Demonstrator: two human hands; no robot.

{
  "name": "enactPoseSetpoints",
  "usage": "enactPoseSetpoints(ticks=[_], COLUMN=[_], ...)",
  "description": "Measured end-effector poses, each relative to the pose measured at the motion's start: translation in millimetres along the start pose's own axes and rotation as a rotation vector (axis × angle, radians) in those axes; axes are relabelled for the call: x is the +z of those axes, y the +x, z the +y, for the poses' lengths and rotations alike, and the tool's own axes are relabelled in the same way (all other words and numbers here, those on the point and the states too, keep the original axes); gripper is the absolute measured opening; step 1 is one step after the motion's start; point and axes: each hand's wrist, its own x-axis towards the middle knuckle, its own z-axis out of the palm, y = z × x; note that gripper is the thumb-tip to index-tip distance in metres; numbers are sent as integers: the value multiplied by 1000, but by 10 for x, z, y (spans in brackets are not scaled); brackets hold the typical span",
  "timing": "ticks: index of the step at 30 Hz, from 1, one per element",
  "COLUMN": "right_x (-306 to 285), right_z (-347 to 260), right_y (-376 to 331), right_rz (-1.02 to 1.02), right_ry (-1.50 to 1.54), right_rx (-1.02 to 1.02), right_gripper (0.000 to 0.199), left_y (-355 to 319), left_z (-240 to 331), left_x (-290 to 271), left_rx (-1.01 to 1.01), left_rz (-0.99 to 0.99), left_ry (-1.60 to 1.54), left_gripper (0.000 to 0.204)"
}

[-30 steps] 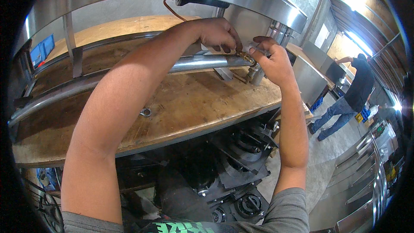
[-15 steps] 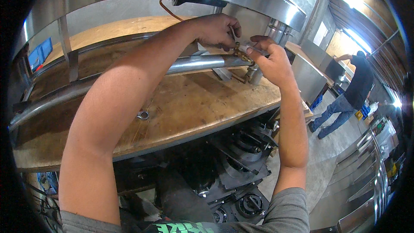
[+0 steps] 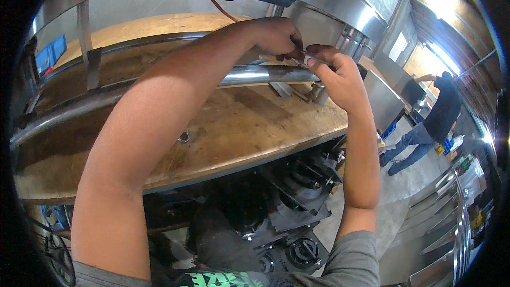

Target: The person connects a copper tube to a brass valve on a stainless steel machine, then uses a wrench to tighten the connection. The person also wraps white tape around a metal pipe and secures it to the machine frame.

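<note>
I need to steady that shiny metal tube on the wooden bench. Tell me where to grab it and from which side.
Grip the metal tube on its bare middle stretch, left of where both hands work at its right end. Come from above and the front: it lies level along the wooden bench, round and probably slippery, so wrap your fingers around it.

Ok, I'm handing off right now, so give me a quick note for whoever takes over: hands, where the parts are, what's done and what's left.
Left hand: raised over the metal tube, fingertips pinched on a thin metal piece.
Right hand: meets the left at the same spot, fingertips on that piece too.
Things: the tube lies along the wooden bench; a small metal fitting stands under the hands.
Done: both hands are on the piece at the tube's end.
Left: cannot tell whether it is seated; check before letting go.
</note>
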Motion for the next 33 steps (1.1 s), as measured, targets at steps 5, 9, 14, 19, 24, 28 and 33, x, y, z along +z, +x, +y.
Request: enactPoseSetpoints(ticks=[5, 9, 14, 19, 24, 28, 33], right_x=[16, 41, 113, 138, 56, 17, 46], right_z=[-49, -111, -235, -297, -85, 251, 482], right_y=[-28, 7, 42, 4, 42, 205, 222], right_rz=[1, 2, 37, 77, 56, 41, -34], right_ry=[-42, -95, -128, -268, 34, 294, 247], right_rx=[-56, -70, -53, -82, 26, 166, 128], right_gripper=[31, 31, 37, 42, 39, 26, 24], left_y=[-9, -45, -201, -279, -232, -199, -160], left_z=[-31, -20, 54, 108, 82, 76, 59], left_x=[1, -46, -151, -150, -149, -141, -141], left_rx=[17, -96, -194, -225, -198, -234, -207], left_rz=[-9, -65, -118, -140, -142, -65, -102], left_ry=[-40, -182, -366, -393, -239, -94, -130], left_gripper=[26, 25, 35, 31, 31, 33, 32])
